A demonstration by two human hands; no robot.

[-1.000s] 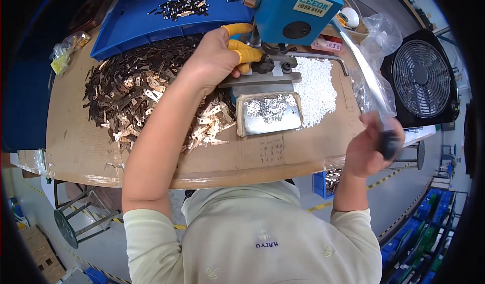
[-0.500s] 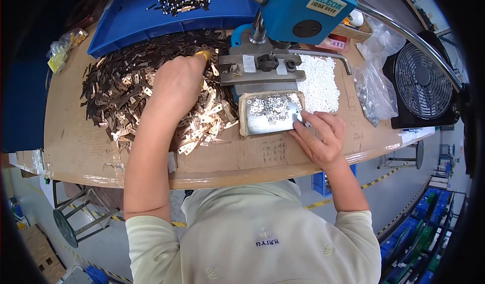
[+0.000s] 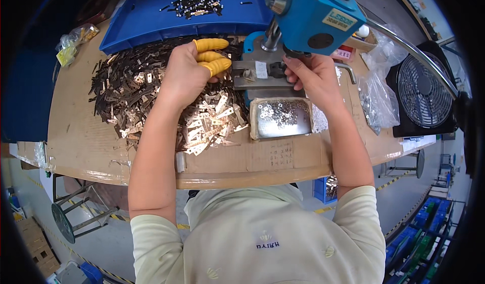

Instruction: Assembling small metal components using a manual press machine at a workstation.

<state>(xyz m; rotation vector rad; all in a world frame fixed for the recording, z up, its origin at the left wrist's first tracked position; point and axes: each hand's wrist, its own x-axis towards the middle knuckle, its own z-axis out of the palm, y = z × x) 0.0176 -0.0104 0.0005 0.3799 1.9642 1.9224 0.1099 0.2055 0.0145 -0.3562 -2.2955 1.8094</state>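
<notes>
My left hand (image 3: 194,69), with yellow covers on some fingertips, hovers above the right part of a heap of small metal strips (image 3: 151,79), dark and coppery. Its fingers point toward the steel fixture (image 3: 245,82) of a blue press (image 3: 323,19). They look apart, with nothing visible between them. My right hand (image 3: 318,79) is at the fixture's right side, below the press head. Its bare thumb and fingers are bent close together by a black knob (image 3: 277,70); whatever they grip is too small to make out. Small shiny rings (image 3: 278,111) lie on a steel plate (image 3: 283,129) in front.
A blue tray (image 3: 136,36) with black pieces stands behind the heap. More white rings (image 3: 319,120) lie right of the plate, partly behind my right forearm. Farther right are a bent metal bar (image 3: 348,72), clear plastic bags (image 3: 376,99) and a black fan (image 3: 424,79).
My left hand has lifted off the strips and moved right toward the fixture, its fingers spreading. My right hand has gone from the plate's corner up to the fixture under the press head.
</notes>
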